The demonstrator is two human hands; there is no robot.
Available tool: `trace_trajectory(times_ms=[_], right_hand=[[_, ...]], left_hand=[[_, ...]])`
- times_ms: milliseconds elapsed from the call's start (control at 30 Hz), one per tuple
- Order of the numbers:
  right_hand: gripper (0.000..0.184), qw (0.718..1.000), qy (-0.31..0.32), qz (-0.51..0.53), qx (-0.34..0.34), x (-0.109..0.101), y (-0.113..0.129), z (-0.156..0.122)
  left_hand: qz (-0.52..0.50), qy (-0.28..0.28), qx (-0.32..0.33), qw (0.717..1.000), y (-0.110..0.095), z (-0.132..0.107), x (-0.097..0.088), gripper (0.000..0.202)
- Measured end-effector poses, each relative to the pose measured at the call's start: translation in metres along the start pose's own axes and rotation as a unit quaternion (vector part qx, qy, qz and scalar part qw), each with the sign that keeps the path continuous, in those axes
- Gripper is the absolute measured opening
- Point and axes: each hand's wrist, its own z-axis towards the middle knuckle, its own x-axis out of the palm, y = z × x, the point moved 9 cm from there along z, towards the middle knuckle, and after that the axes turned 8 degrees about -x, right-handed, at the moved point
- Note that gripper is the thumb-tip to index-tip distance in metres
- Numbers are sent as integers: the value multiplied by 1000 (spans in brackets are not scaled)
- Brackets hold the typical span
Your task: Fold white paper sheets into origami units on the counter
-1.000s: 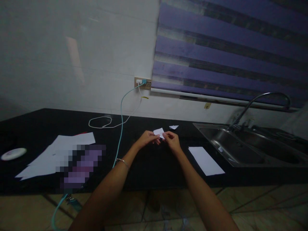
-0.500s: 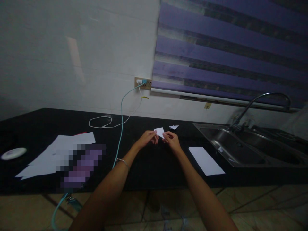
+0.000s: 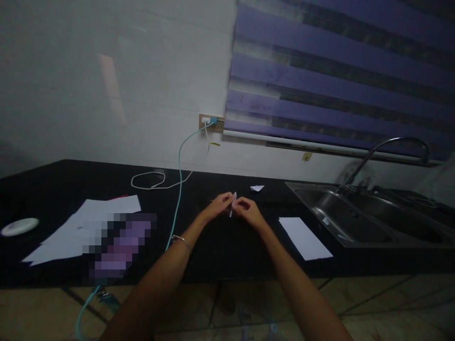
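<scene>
A small folded white paper (image 3: 233, 203) stands nearly edge-on between my two hands, above the black countertop (image 3: 213, 255). My left hand (image 3: 219, 206) pinches it from the left, and my right hand (image 3: 248, 210) grips it from the right with bent fingers. Part of the paper is covered by my fingers. Just beyond my right hand lies a small pointed folded paper piece (image 3: 257, 188). White rectangular paper sheets (image 3: 304, 237) lie flat to the right of my right forearm.
At the left are larger white sheets (image 3: 90, 213), a white oval object (image 3: 20, 227) and a blurred purple item (image 3: 122, 244). A teal cable (image 3: 180, 175) and a white cable (image 3: 142, 187) run from the wall socket (image 3: 211, 122). A steel sink (image 3: 341, 218) with a tap (image 3: 373, 151) occupies the right.
The folded paper has turned from showing its flat face to nearly edge-on. My hands have drawn closer together around it, the right moving slightly left and down.
</scene>
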Motion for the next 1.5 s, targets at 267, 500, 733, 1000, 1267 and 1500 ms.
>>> trace_trajectory(times_ms=[267,500,733,1000,1267,1500], right_hand=[[29,1000,-7,27,4,-2,-4,1],[27,999,-26,43,15,-4,0,0],[32,998,-24,58,21,-3,-1,0],[37,996,-54,70,24,-6,-4,1],[43,993,-114,45,-2,-21,-2,5],[37,991,-129,24,-29,-24,13,3]], left_hand=[[-8,10,29,1000,-13,-5,4,41],[-26,-13,38,999,-12,-4,0,39],[-18,-27,33,999,-10,-3,-1,41],[-24,-34,33,999,-12,-5,-5,36],[0,-114,44,993,-5,2,-25,43],[20,-111,28,993,-3,3,-25,32]])
